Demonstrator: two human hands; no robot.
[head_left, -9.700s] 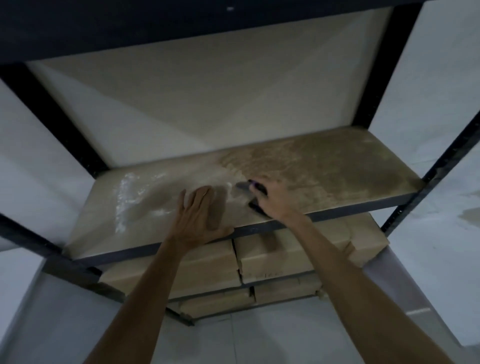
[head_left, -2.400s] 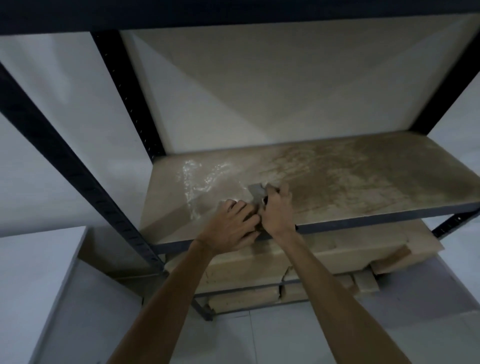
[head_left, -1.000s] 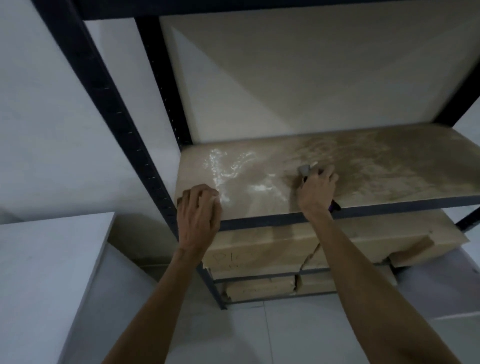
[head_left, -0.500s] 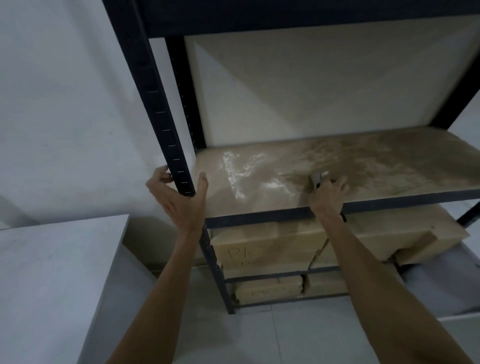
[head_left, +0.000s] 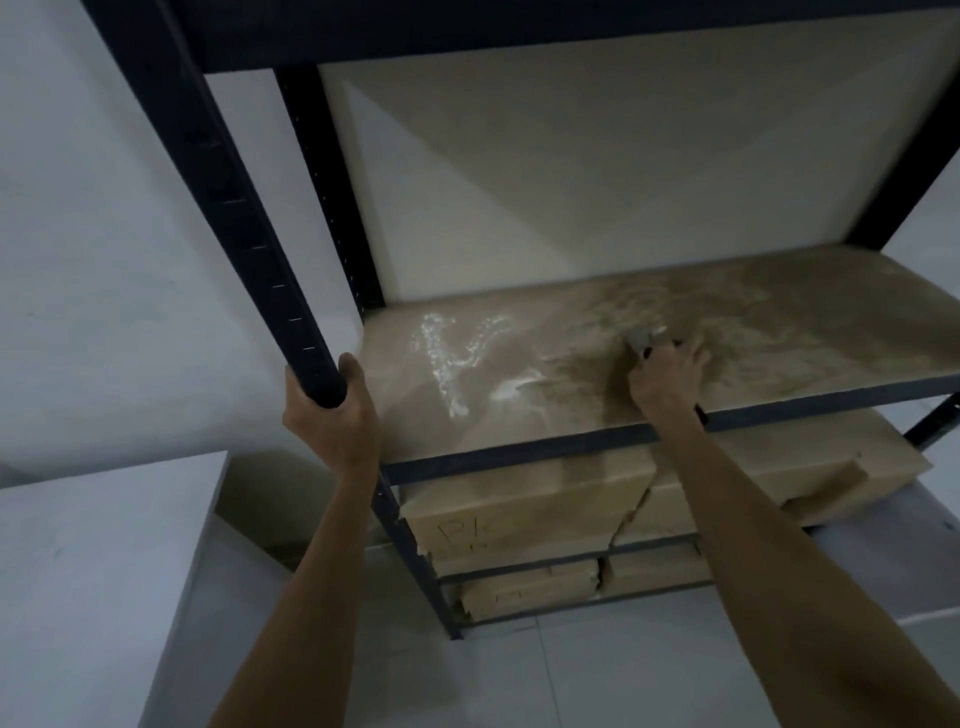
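Moved leftward, the left hand (head_left: 332, 415) now clasps the post (head_left: 249, 234); right hand (head_left: 667, 376) clenches the scraper (head_left: 641, 340) handle, blade beyond the fingers, probably stiff and light.

The right hand (head_left: 667, 376) covers most of the tool (head_left: 640, 340); only its grey tip shows, at 11 o'clock. The left hand (head_left: 327, 415) has its fingertips hidden behind the post (head_left: 249, 234). The shelf board (head_left: 805, 338) runs off at 3 o'clock.

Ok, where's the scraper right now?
In the head view, the scraper is gripped in the right hand, its blade on the shelf board, right of the white streaks.
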